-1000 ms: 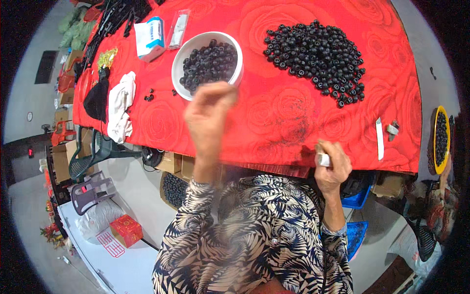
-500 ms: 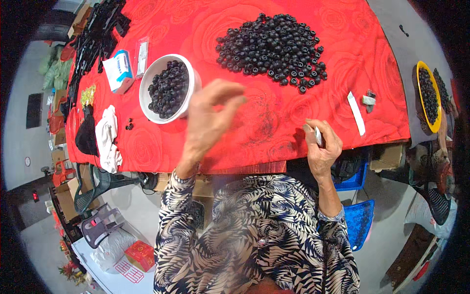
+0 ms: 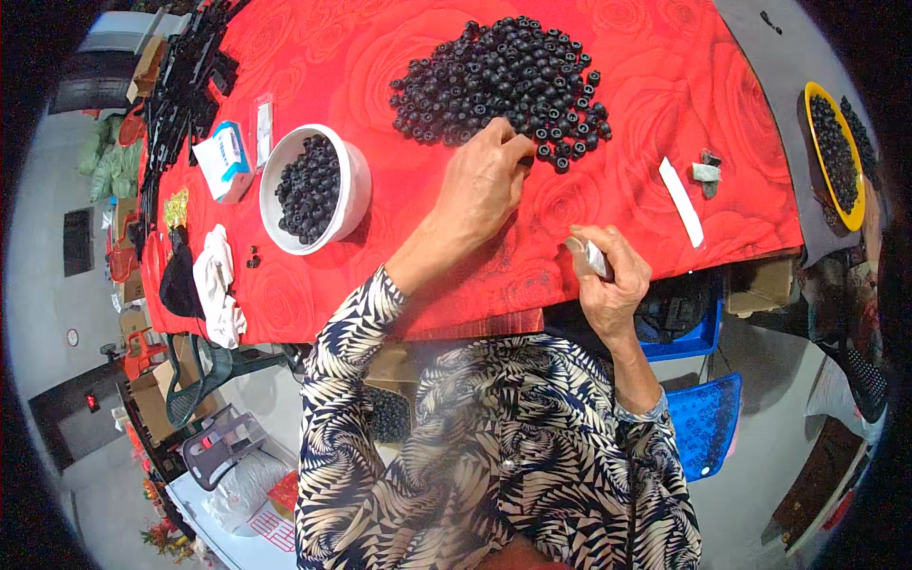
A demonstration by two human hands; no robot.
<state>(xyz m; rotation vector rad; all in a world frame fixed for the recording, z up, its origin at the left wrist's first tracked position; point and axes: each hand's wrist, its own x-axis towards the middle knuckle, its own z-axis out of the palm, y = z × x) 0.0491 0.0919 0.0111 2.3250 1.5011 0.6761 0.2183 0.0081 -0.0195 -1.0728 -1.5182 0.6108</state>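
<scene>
A large heap of small round black parts with holes (image 3: pixel 503 81) lies on the red cloth at the far middle. At its near edge, my left hand (image 3: pixel 486 180) reaches down with thumb and fingers pinched together; whatever is between the fingertips is hidden. Close to the table's front edge, my right hand (image 3: pixel 610 280) is closed round a small tool with a pale, metal-looking blade (image 3: pixel 596 258), most of it covered by the fingers. Left of my left hand, a white bowl (image 3: pixel 355 195) holds more of the same black parts.
The red-covered table (image 3: pixel 617 204) also bears a white strip (image 3: pixel 681 204), a tissue pack (image 3: pixel 224 161), a white cloth (image 3: pixel 217 285) and long black pieces (image 3: pixel 180 95) at far left. A yellow tray (image 3: pixel 854 214) of black parts is at far right; a blue crate (image 3: pixel 698 337) sits below the table edge.
My left hand has moved right and away from me, from beside the white bowl to the heap's near edge, and its fingers have closed. The right hand keeps its tool, slightly turned.
</scene>
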